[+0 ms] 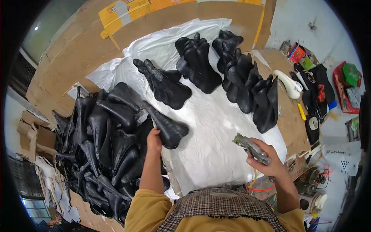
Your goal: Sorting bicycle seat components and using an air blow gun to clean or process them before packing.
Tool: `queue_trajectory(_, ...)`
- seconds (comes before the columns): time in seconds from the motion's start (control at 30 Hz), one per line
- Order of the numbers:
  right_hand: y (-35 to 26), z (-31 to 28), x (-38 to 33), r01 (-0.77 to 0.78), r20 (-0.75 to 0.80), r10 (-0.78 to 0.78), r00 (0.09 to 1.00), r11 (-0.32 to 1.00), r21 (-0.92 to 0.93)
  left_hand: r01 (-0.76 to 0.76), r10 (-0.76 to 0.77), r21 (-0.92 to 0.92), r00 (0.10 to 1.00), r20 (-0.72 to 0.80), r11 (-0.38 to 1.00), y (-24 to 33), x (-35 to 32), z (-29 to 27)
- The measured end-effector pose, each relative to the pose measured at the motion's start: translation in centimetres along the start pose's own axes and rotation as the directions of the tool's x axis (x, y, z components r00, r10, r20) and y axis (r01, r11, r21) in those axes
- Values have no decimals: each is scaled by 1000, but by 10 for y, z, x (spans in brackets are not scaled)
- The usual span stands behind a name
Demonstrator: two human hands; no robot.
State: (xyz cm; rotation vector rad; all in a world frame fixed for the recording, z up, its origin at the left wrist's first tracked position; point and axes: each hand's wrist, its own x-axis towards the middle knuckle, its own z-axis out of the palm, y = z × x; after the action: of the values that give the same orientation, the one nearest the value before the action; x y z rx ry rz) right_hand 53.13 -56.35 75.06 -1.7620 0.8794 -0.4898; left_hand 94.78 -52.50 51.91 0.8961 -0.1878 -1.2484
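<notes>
A white sheet point(216, 135) covers part of the desk point(285, 116); black stacks point(201, 63) stand toward its far side, a black pile point(102, 131) lies at left. The left hand point(154, 140) is clamped on the edge of one saddle point(170, 129), beside the pile; contact with the sheet cannot be confirmed. The right hand point(266, 156) is closed round a grey tool point(253, 149), apart from the saddle. Step in hand, as judged: handling a single saddle. The next move appears to call for a steady left grip.
</notes>
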Motion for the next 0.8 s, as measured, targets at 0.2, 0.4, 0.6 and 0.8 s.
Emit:
queue_trajectory(0.2, -46, 1, 41, 210, -71, -208, 976, 978, 19, -129, 142, 92, 978, -152, 987, 36, 6, -24)
queue_trajectory(0.4, -34, -11, 26, 167, -178, -170, 969, 985, -30, -186, 189, 41, 979, -75, 982, 48, 67, 42)
queue_trajectory(0.6, -15, -28, 9, -41, -320, 11, 948, 995, -87, -274, 279, 139, 960, -22, 952, 40, 143, 92)
queue_trajectory(0.8, -43, -35, 13, 134, -445, -112, 888, 991, 18, -333, 387, 430, 921, -40, 839, 19, 156, 83)
